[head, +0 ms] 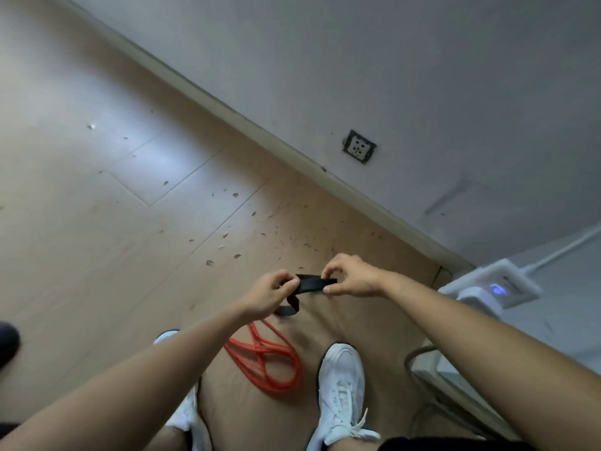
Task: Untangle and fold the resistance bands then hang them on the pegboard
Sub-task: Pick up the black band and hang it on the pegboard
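A black resistance band (311, 284) is stretched flat between my two hands above the floor. My left hand (272, 294) pinches its left end, and a loose loop of the band hangs below that hand. My right hand (348, 276) pinches the right end with thumb and fingers. A red resistance band (266, 359) lies in tangled loops on the wooden floor between my white shoes, below the hands. No pegboard is in view.
A grey wall with a baseboard runs diagonally, carrying a wall socket (358, 147). A white power strip (494, 284) with a blue light sits at right beside a metal-framed object (432, 379). Small debris is scattered on the floor. A dark object (8, 343) pokes in at left.
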The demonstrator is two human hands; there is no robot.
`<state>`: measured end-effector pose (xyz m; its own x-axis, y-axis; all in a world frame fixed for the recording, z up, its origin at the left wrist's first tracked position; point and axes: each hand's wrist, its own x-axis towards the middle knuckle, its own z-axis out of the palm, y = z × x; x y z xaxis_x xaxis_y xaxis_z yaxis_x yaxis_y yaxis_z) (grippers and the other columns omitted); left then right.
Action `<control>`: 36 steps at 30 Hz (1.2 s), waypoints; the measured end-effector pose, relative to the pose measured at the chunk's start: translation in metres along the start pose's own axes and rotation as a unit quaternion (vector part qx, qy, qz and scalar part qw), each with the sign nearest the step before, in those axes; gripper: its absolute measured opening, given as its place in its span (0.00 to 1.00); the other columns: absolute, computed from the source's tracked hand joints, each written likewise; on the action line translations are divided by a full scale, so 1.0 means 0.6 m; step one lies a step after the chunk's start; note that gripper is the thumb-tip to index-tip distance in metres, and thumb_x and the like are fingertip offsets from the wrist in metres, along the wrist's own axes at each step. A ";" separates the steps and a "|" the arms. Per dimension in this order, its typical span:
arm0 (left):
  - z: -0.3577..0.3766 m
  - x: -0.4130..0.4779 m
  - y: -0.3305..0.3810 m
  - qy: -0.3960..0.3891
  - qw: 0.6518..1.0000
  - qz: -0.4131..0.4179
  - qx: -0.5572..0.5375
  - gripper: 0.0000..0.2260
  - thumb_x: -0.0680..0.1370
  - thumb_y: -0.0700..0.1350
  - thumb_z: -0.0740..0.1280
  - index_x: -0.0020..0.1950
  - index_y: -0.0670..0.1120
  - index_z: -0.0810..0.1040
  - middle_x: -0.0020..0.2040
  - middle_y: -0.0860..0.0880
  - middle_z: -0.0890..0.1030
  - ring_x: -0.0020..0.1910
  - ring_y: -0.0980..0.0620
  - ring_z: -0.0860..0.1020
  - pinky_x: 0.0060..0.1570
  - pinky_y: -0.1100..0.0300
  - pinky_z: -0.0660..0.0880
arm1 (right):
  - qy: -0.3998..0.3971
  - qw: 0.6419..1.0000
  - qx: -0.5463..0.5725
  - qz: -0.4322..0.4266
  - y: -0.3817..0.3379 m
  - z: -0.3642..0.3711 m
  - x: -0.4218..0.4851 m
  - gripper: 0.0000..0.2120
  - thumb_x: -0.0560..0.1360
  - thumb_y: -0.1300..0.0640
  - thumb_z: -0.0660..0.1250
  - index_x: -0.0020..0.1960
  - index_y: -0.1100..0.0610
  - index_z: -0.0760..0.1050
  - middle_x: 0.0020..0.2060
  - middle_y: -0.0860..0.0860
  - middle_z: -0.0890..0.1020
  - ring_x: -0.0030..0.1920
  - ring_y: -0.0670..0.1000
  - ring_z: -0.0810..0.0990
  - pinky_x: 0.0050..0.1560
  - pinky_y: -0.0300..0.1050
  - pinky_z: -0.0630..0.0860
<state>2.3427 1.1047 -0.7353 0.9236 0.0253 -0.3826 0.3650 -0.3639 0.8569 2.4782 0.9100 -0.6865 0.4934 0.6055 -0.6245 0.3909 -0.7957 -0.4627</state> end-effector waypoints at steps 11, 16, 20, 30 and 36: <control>-0.159 -0.087 0.248 -0.056 0.996 0.055 -0.040 0.13 0.83 0.52 0.65 0.53 0.44 0.81 0.43 0.51 0.81 0.42 0.58 0.79 0.47 0.65 0.73 | 0.094 0.969 0.209 -0.092 -0.127 -0.148 -0.192 0.09 0.73 0.63 0.75 0.53 0.57 0.82 0.42 0.52 0.84 0.43 0.47 0.82 0.47 0.40 0.77; -0.200 -0.140 0.329 -0.078 0.991 0.106 -0.016 0.13 0.79 0.51 0.72 0.60 0.47 0.80 0.52 0.47 0.85 0.52 0.51 0.83 0.55 0.60 0.79 | 0.214 0.918 0.281 -0.179 -0.178 -0.182 -0.261 0.12 0.74 0.66 0.75 0.57 0.62 0.81 0.45 0.57 0.85 0.45 0.51 0.85 0.48 0.39 0.80; -0.206 -0.169 0.376 -0.015 0.981 0.193 0.022 0.11 0.77 0.45 0.74 0.57 0.45 0.80 0.47 0.42 0.83 0.45 0.49 0.81 0.48 0.57 0.78 | 0.284 0.874 0.320 -0.230 -0.216 -0.190 -0.291 0.12 0.74 0.66 0.74 0.58 0.64 0.81 0.47 0.58 0.86 0.44 0.53 0.86 0.49 0.42 0.82; -0.211 -0.178 0.447 0.054 0.954 0.293 -0.031 0.12 0.78 0.43 0.73 0.61 0.44 0.81 0.49 0.48 0.86 0.49 0.54 0.84 0.49 0.61 0.79 | 0.352 0.822 0.352 -0.277 -0.250 -0.216 -0.325 0.13 0.74 0.64 0.75 0.58 0.62 0.79 0.50 0.58 0.86 0.49 0.56 0.87 0.57 0.50 0.82; -0.209 -0.156 0.478 0.074 0.941 0.319 -0.081 0.08 0.78 0.41 0.72 0.57 0.43 0.82 0.48 0.46 0.86 0.49 0.47 0.84 0.54 0.55 0.80 | 0.320 0.842 0.332 -0.279 -0.240 -0.246 -0.334 0.16 0.74 0.63 0.76 0.61 0.60 0.79 0.52 0.57 0.86 0.55 0.57 0.86 0.64 0.56 0.79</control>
<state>2.3756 1.1150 -0.4105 0.9629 -0.0154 0.2693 -0.2668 -0.2025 0.9422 2.4375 0.9055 -0.4020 0.7779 0.6032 0.1760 0.2848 -0.0888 -0.9545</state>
